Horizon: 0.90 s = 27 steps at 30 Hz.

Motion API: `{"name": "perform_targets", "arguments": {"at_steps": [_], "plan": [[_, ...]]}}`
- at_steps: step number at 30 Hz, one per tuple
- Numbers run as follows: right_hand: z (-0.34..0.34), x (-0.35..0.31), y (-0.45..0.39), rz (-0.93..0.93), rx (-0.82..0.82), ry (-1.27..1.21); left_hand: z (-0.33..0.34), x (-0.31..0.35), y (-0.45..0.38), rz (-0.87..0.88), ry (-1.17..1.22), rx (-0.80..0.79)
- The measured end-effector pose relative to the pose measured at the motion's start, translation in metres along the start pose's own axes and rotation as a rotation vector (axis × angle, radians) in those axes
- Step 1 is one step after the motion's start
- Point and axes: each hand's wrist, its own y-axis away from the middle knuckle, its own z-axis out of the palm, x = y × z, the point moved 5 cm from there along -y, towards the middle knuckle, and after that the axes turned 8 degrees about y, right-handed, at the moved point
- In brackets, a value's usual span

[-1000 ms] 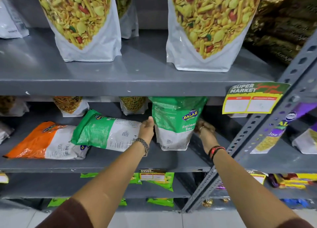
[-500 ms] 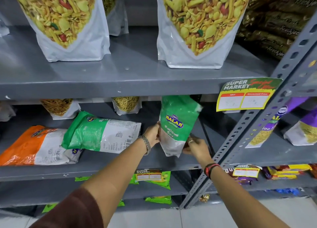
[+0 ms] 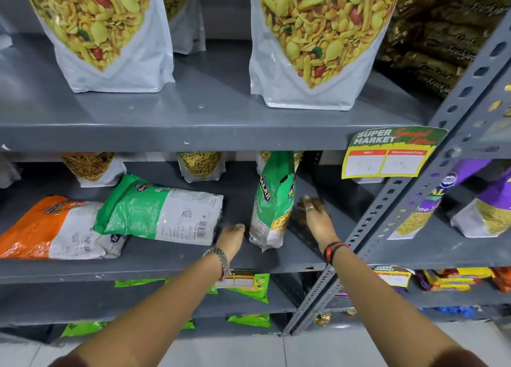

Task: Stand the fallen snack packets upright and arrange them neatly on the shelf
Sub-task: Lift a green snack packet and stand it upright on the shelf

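Upright green packet (image 3: 272, 201) standing on grey middle shelf (image 3: 166, 270), edge-on, left hand (image 3: 231, 236) just left of it, grip state unclear, right hand (image 3: 315, 214) just right, fingers spread, empty, fallen green packet (image 3: 163, 209) and fallen orange packet (image 3: 52, 225) lying flat further left

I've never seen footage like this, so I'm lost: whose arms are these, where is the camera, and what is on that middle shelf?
The camera sits on a person's head, looking down at their own bare arms in front of a grey shop shelf. One green snack packet stands upright, edge-on, between the left hand and the right hand. Both hands are open beside it, and neither grips it. To the left, a second green packet lies flat, partly over an orange packet that is also lying down. Smaller pouches stand at the back.
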Motion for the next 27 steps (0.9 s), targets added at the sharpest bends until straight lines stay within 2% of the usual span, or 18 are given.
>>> {"name": "perform_targets", "arguments": {"at_steps": [2, 5, 8, 11, 14, 18, 23, 27], "plan": [[0.004, -0.025, -0.005, -0.024, -0.034, -0.059, 0.008, -0.013, 0.014, -0.101, -0.009, -0.083], [0.015, -0.048, -0.007, 0.005, -0.166, -0.118, 0.034, -0.016, 0.032, -0.148, 0.109, -0.177], [0.022, -0.047, -0.004, 0.061, -0.268, -0.154, 0.048, -0.009, 0.034, -0.101, 0.227, -0.126], [0.018, -0.030, -0.001, 0.065, -0.179, -0.250, 0.048, -0.002, 0.021, -0.060, 0.346, -0.017], [0.011, -0.004, 0.003, 0.103, -0.083, -0.338, 0.047, 0.012, 0.011, -0.022, 0.415, 0.013], [0.007, 0.016, 0.013, 0.108, -0.099, -0.497, 0.043, 0.035, 0.000, 0.057, 0.393, 0.025], [0.006, 0.031, 0.013, 0.088, -0.084, -0.397, 0.043, 0.039, -0.002, 0.047, 0.366, -0.002], [0.014, 0.048, 0.023, 0.169, -0.087, -0.216, 0.029, 0.017, 0.017, -0.009, 0.375, -0.011]]}}
